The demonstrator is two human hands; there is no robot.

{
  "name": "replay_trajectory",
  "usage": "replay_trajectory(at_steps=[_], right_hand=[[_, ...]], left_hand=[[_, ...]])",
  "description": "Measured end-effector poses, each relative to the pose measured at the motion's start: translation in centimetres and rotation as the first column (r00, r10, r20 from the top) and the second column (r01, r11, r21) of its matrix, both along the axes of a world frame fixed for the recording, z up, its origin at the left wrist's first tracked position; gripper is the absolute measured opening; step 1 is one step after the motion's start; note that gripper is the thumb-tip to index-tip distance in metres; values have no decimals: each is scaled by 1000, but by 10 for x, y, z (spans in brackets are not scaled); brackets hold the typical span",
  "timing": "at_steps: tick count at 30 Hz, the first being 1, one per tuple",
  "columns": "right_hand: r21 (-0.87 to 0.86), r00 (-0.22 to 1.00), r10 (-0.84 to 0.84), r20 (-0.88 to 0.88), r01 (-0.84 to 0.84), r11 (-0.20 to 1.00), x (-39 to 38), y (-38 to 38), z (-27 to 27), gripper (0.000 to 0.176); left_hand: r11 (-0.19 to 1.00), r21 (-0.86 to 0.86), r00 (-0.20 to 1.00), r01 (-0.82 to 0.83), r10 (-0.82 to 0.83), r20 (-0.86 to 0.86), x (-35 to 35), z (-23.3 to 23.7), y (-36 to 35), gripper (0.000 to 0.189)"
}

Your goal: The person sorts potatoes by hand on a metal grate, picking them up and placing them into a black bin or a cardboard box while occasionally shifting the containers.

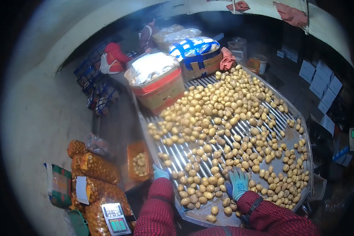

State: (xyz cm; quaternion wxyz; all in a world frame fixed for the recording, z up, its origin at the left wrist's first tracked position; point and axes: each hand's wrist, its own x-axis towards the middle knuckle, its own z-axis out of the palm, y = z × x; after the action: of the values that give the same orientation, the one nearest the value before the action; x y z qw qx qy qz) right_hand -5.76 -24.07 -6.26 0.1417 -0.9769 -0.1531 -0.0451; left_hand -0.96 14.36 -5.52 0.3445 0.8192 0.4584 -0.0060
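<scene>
A wide metal sorting table with bars (176, 155) carries a great spread of potatoes (208, 114). My right hand (238, 184), in a light blue glove, lies palm down with its fingers apart among the potatoes near the front edge. At the table's left edge is my left hand (160, 173), gloved too, beside the rim; its fingers are partly hidden and what they touch is unclear. Just left of it, an orange crate (132, 151) holds some potatoes.
Boxes with a red band (161, 92) and blue tape (200, 65) stand on the table's far end. Two people (116, 57) are beyond. At lower left are net sacks (100, 167), a scale display (116, 220) and a green basket (78, 222). White cartons (320, 82) stand right.
</scene>
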Motion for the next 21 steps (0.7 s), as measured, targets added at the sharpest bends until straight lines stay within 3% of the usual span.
replay_trajectory(at_steps=[3, 7, 16, 19, 21], right_hand=[[-12, 998, -19, -59, 19, 1000, -1, 3, -2, 57], [-24, 1000, -10, -28, 9, 1000, 4, 1, -6, 55], [-60, 999, -23, 30, 25, 998, -2, 5, -2, 53], [-42, 997, -18, 69, 21, 999, -1, 7, 1, 55], [-57, 998, -22, 60, 26, 998, -1, 5, 0, 55]], left_hand=[[996, 87, 1000, 29, -29, 7, 1, -26, 14, 83], [976, 212, 998, 43, -50, 28, 6, -13, 4, 81], [991, 124, 995, 56, -65, 73, 4, -12, 7, 86], [980, 196, 997, 37, -24, -69, 6, -7, 1, 93], [878, 440, 974, 189, -109, -201, 3, -1, -5, 96]])
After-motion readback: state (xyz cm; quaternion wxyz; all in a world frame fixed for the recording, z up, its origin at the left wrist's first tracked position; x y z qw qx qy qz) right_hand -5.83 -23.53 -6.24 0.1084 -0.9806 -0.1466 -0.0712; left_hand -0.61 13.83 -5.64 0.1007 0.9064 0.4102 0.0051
